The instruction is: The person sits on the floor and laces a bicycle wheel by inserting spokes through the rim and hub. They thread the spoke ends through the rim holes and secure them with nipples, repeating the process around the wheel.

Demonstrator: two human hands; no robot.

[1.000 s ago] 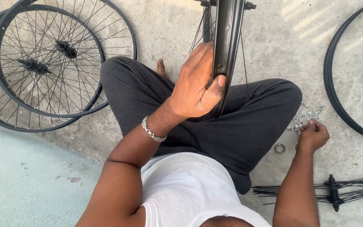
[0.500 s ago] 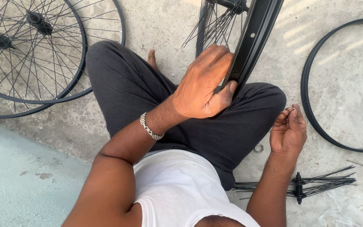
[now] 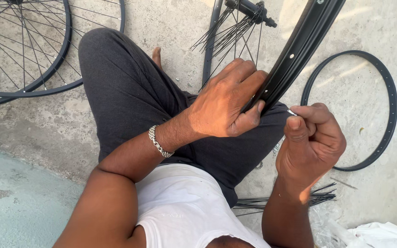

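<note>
The black bicycle rim [image 3: 299, 50] stands on edge over the person's lap, slanting from the top right of the view down to the left hand [image 3: 228, 105]. That hand's fingers [image 3: 242, 76] wrap over the rim's outer edge and the thumb presses against its lower end, so they are clamped on the rim. Just right of them, the right hand [image 3: 313, 142] has its fingers curled together, thumb and forefinger pinching a small silver spoke nipple [image 3: 292, 112] held close beside the rim's lower end; whether it touches the rim cannot be told. Above the left fingers, a hub [image 3: 249, 9] with loose black spokes [image 3: 228, 34] fanning downward hangs inside the rim, and these spokes crowd the space just beyond the knuckles. A silver chain bracelet [image 3: 159, 142] circles the left wrist. Below both hands lie the crossed legs in dark grey trousers [image 3: 129, 96], with a white shirt [image 3: 184, 206] nearer the camera. To the right of the right fingers a bare black rim [image 3: 389, 92] lies flat on the concrete floor [image 3: 171, 27]. Below that hand, a bundle of spare spokes [image 3: 258, 202] and a crumpled white bag [image 3: 382, 235] rest on the floor. Far to the left of the left fingers, built spoked wheels [image 3: 47, 85] lie overlapping.
</note>
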